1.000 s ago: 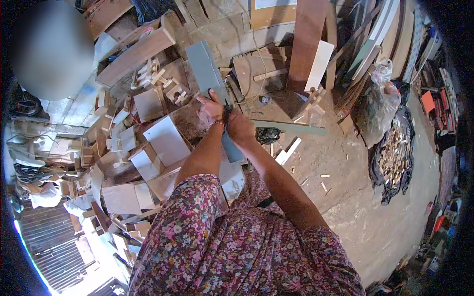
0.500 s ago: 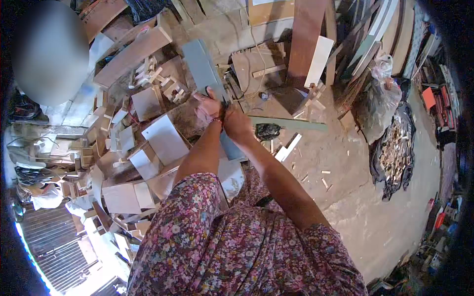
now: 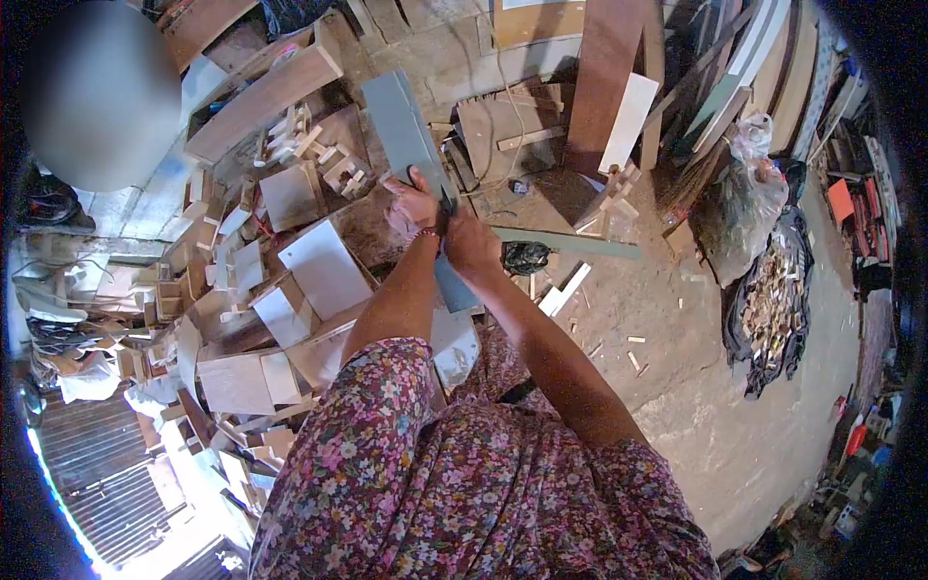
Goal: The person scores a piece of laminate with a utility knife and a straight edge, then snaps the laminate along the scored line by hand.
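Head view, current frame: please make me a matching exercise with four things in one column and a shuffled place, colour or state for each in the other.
Things
1. grey board
2. wood scraps
3. white board
4. garment

Places and states
A. heaped on black plastic
B. patterned with small flowers
C. partly hidden by the left hand and right hand
D. beside a reddish-brown plank

Right pairs: 1-C, 2-A, 3-D, 4-B
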The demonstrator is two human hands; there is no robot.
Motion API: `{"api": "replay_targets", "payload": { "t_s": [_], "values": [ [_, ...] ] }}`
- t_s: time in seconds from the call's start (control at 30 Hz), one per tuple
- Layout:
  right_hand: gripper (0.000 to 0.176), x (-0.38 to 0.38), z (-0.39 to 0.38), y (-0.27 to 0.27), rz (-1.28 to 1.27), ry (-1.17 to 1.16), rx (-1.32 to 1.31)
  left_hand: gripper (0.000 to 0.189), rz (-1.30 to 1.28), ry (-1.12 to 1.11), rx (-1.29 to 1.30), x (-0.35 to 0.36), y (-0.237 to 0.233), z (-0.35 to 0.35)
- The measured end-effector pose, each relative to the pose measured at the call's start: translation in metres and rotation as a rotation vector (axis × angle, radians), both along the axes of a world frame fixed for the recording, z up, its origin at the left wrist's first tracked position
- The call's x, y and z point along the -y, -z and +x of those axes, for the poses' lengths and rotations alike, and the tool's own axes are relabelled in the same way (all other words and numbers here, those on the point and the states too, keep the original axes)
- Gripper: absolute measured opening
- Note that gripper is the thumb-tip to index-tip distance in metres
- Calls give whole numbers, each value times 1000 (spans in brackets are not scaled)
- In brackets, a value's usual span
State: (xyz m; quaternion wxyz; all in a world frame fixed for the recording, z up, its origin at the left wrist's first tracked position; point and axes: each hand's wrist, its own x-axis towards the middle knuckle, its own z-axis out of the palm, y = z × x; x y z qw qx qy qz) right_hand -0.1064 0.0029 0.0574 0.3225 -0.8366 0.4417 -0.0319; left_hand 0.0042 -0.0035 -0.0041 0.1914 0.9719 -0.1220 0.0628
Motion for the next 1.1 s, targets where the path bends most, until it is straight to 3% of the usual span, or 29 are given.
{"api": "replay_targets", "payload": {
  "t_s": [0.07,0.17,0.27,0.6,0.67,0.8,0.87,0.9,1.03,1.1],
  "values": [
    [25,-13,-20,-4,0,2,2,60,-62,33,196,1,5,1],
    [27,-23,-30,19,-8,13,-52,59,-83,40,185,0,2,-3],
    [28,-15,-22,8,-26,9,76,60,-72,68,104,-3,-11,-6],
    [25,-28,-31,14,14,90,43,65,-46,39,119,0,0,-3],
    [23,-28,-32,13,-21,67,-71,64,-59,44,58,0,-6,-5],
    [22,-1,1,9,-84,-28,-75,65,-88,95,7,-4,-21,-7],
    [22,6,14,13,-174,-34,-26,59,-65,4,-37,1,-19,-8],
    [22,7,13,6,-183,-40,-22,59,-149,24,59,2,-16,-5],
    [26,-8,-16,-1,-28,-40,-11,58,-72,48,5,-1,0,-5],
    [27,-23,-28,2,24,-3,15,58,-144,57,103,0,10,-1]
  ]
}}
